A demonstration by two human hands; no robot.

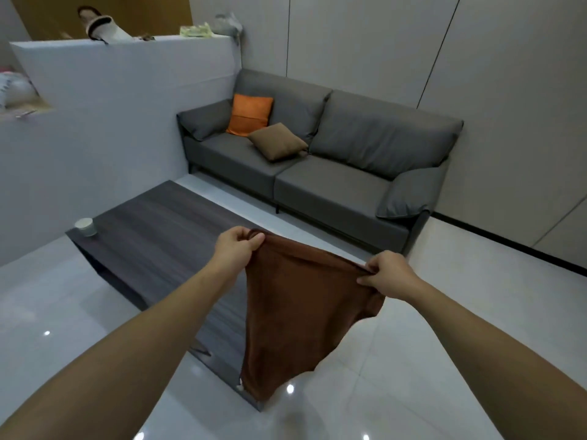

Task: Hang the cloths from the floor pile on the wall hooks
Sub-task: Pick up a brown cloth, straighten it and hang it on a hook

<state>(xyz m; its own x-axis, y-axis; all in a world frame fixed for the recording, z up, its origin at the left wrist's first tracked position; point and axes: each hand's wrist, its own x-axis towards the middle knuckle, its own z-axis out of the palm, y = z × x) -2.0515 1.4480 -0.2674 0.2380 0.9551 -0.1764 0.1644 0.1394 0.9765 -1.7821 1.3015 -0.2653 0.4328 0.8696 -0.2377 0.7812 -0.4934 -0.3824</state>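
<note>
My left hand [236, 246] and right hand [386, 271] each pinch a top corner of the cloth [301, 315]; it hangs spread above the floor. No hooks in view; I think I must next turn to find them.

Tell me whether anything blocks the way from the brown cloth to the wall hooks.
That cannot be settled: no wall hooks show in this view. Both hands, left and right, hold the rust-brown fabric cloth by its top edge, hanging above the dark wooden coffee table.
</note>
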